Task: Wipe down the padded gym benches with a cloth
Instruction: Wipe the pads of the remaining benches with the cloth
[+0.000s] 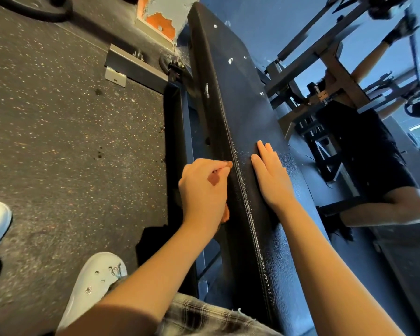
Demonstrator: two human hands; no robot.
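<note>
Padded bench (240, 105): left hand (204, 190) grips cloth (226, 214) against side, right hand (272, 175) flat atop.

Cool bluish light falls from the upper right and glints off the stitched seam of the padded bench (247, 132); the speckled floor (58, 122) at left is dimmer and warmer; wide-angle distortion bends lines near the edges; the near forearms (143, 287) and the far gym frames (325, 59) look soft.

bench pad (247, 117): glossy pebbled black vinyl, stitched seam | floor (58, 117): matt speckled rubber | frame (136, 67): dull grey metal
</note>
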